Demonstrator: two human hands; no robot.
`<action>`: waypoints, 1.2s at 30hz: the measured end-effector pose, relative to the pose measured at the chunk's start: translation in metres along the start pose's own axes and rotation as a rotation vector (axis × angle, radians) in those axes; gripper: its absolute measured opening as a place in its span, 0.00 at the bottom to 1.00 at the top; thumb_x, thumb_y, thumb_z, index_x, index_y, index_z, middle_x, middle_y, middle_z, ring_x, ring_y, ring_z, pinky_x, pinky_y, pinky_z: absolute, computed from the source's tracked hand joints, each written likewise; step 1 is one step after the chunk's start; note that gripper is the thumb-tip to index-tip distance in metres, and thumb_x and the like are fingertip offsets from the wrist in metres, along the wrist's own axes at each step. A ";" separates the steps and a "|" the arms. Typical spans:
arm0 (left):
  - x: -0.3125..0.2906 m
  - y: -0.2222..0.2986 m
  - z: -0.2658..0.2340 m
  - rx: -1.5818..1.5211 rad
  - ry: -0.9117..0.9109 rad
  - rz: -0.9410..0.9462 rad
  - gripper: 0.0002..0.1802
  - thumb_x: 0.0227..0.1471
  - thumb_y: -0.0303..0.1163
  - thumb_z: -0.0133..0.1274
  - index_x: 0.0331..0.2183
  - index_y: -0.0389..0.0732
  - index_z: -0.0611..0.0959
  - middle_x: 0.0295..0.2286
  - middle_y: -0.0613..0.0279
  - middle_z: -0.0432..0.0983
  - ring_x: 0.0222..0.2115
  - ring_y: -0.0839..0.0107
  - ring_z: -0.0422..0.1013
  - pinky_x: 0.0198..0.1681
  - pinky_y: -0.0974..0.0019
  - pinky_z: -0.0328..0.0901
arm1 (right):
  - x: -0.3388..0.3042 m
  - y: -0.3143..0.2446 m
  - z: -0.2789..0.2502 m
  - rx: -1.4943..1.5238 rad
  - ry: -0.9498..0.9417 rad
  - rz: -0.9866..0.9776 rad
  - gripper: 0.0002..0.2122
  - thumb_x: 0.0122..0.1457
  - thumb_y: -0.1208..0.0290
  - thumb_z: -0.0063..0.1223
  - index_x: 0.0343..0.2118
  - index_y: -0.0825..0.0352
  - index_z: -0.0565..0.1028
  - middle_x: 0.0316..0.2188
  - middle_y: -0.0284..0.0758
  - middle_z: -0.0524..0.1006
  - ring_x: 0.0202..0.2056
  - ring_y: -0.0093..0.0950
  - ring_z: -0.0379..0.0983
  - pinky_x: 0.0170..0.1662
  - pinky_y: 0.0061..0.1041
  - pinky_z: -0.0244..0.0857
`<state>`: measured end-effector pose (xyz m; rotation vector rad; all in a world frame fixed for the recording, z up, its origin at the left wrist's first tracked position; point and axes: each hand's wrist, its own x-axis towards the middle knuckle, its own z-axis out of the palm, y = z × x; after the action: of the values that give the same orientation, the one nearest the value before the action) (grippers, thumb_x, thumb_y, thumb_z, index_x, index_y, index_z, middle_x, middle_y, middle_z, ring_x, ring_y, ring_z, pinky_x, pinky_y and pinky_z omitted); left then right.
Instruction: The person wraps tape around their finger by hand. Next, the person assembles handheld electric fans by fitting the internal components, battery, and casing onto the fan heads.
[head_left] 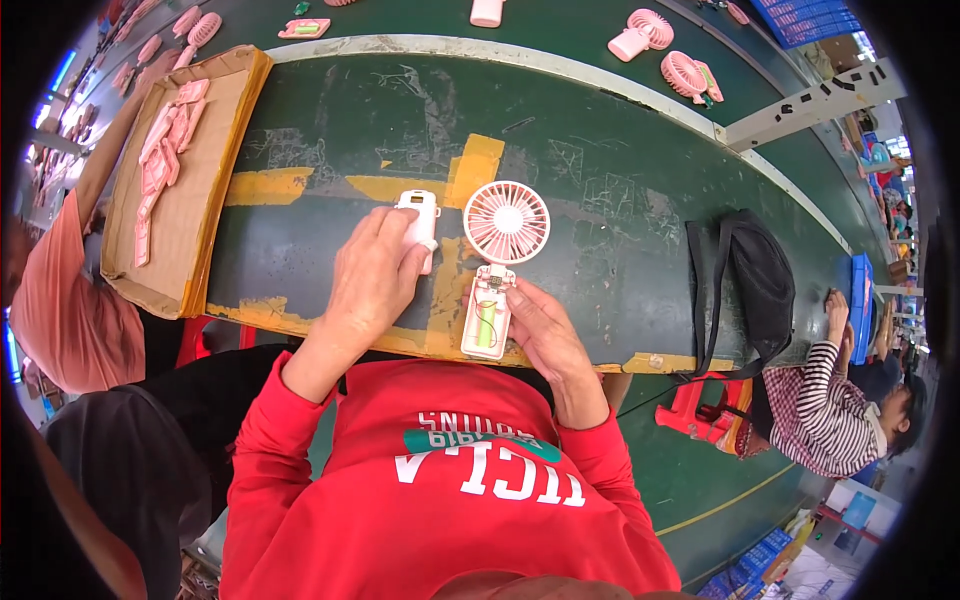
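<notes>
A pale pink handheld fan lies on the green worktable in front of me, its round grille pointing away. Its handle is uncovered, showing a green battery cell, thin wires and a small circuit board near the neck. My right hand grips the right edge of that handle with thumb and fingertips. To the left of the fan, my left hand has its fingers and thumb around a pale pink handle casing with a slot at its far end. Fingers hide part of the casing.
A cardboard tray with several pink casing parts stands at the left. A black bag lies to the right. Beyond the pale rail, more pink fans rest on a green surface. Other people sit on both sides.
</notes>
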<state>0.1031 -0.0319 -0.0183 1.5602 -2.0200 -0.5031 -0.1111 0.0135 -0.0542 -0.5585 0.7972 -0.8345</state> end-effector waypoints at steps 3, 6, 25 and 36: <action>-0.008 0.003 0.011 0.096 0.065 -0.002 0.24 0.40 0.27 0.57 0.43 0.34 0.70 0.38 0.49 0.67 0.39 0.51 0.65 0.39 0.56 0.64 | 0.002 0.007 0.000 0.040 0.016 -0.031 0.19 0.63 0.66 0.38 0.51 0.74 0.62 0.47 0.44 0.70 0.48 0.33 0.68 0.51 0.30 0.63; -0.009 -0.001 0.018 0.120 0.047 -0.045 0.27 0.39 0.28 0.58 0.44 0.33 0.69 0.41 0.49 0.65 0.41 0.51 0.63 0.41 0.56 0.63 | 0.001 0.010 0.002 0.064 0.051 -0.046 0.19 0.63 0.66 0.38 0.51 0.75 0.62 0.47 0.44 0.70 0.48 0.33 0.68 0.52 0.31 0.63; -0.021 0.007 0.005 0.254 -0.042 -0.120 0.25 0.38 0.36 0.60 0.39 0.34 0.72 0.38 0.52 0.69 0.39 0.55 0.67 0.38 0.58 0.65 | 0.000 0.014 0.005 0.117 0.081 -0.063 0.18 0.64 0.68 0.36 0.52 0.74 0.60 0.48 0.44 0.69 0.49 0.32 0.68 0.52 0.31 0.63; -0.013 0.016 -0.009 0.162 -0.345 -0.471 0.21 0.40 0.37 0.58 0.34 0.35 0.71 0.33 0.50 0.72 0.37 0.55 0.68 0.36 0.57 0.65 | 0.001 0.019 0.002 0.109 0.060 -0.080 0.19 0.64 0.65 0.37 0.54 0.71 0.60 0.47 0.35 0.69 0.47 0.24 0.67 0.48 0.25 0.64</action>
<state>0.0990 -0.0146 -0.0042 2.1925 -1.9646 -0.8529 -0.1009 0.0236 -0.0670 -0.4725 0.7828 -0.9661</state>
